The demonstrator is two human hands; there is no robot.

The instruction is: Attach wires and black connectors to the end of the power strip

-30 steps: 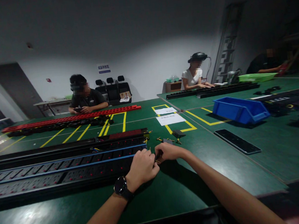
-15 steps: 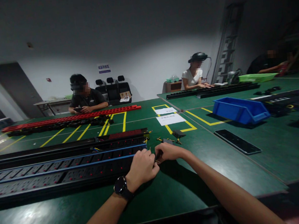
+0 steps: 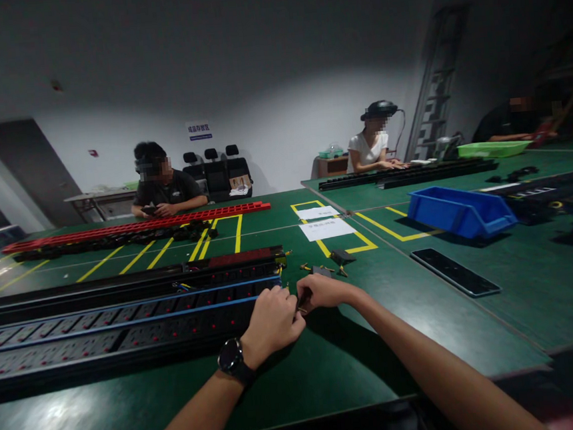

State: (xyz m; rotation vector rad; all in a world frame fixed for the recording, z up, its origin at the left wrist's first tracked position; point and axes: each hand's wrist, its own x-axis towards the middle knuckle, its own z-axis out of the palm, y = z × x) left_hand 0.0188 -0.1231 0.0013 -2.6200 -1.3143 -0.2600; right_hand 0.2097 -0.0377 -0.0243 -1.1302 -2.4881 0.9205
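Long black power strips (image 3: pixel 141 336) with rows of sockets and small red marks lie side by side at the left, with blue edges along them. At the right end of the nearest strip is my left hand (image 3: pixel 274 316), fingers curled inward. What it grips is hidden under the fingers. My right hand (image 3: pixel 323 291) meets it there, thumb and fingers pinched on a small dark part (image 3: pixel 301 302), mostly covered. Just beyond the hands lie small dark end pieces (image 3: pixel 341 257) with short yellow wires (image 3: pixel 305 267).
A blue bin (image 3: pixel 459 213) and a black phone (image 3: pixel 455 272) rest at the right. Paper sheets (image 3: pixel 326 229) lie ahead inside yellow tape. A red rack strip (image 3: pixel 167 222) stretches across the far left. Several people sit across the green table (image 3: pixel 452 334).
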